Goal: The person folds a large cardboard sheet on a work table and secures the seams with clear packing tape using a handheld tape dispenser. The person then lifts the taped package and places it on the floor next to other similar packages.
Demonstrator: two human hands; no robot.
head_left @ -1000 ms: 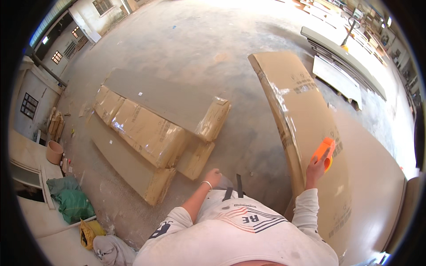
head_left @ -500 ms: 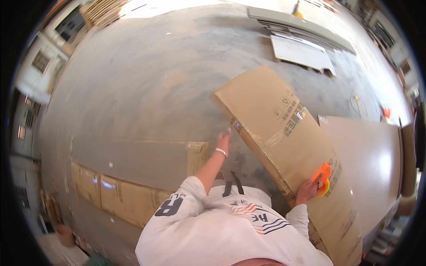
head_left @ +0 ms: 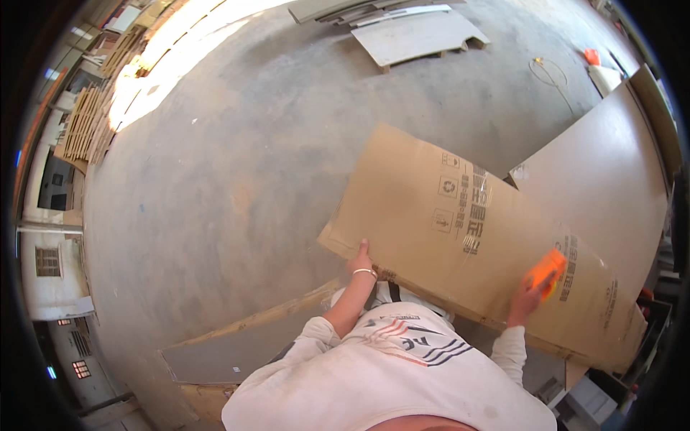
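Note:
A long flat cardboard carton [head_left: 413, 208] lies slanted in front of me, with dark print and clear tape on its top. My left hand [head_left: 361, 260] grips its near edge by the left end, thumb on top and fingers hidden below. In my right hand [head_left: 527, 300] is an orange tape dispenser [head_left: 548, 268], held over the carton's right part and slightly blurred. Whether the dispenser touches the cardboard I cannot tell.
A large smooth panel [head_left: 600, 154] lies beyond the carton on the right. Another grey panel [head_left: 251, 353] with cardboard edging is at my lower left. Boards are stacked on the floor [head_left: 215, 165] at the far side, topped by a white sheet [head_left: 417, 39]. A cable [head_left: 550, 75] lies far right.
My left hand, apart from the carton before, now holds its edge. The carton sits more crosswise in view, and the whole view has turned. The tape dispenser stays in my right hand.

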